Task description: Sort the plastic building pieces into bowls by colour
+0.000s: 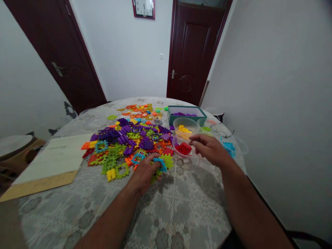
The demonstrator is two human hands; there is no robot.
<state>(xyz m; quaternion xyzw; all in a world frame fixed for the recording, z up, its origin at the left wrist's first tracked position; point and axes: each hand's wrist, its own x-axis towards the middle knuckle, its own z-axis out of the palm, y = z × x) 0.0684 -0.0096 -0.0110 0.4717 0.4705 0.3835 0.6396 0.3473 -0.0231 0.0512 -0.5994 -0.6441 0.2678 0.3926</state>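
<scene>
A heap of coloured plastic building pieces (129, 138) covers the middle of a round table (181, 204). My left hand (144, 174) rests at the heap's near edge, its fingers closed on a blue toothed piece (160, 164) beside a light green one (168, 160). My right hand (209, 148) hovers palm down over a clear bowl of red pieces (183, 148), fingers loosely curled and pointing left; I see nothing in them.
More clear bowls hold yellow pieces (184, 129), green pieces (206, 128) and blue pieces (229, 148). A teal box (185, 112) holds purple pieces. A white board (55, 155) lies at the left. Two dark doors (193, 52) stand behind.
</scene>
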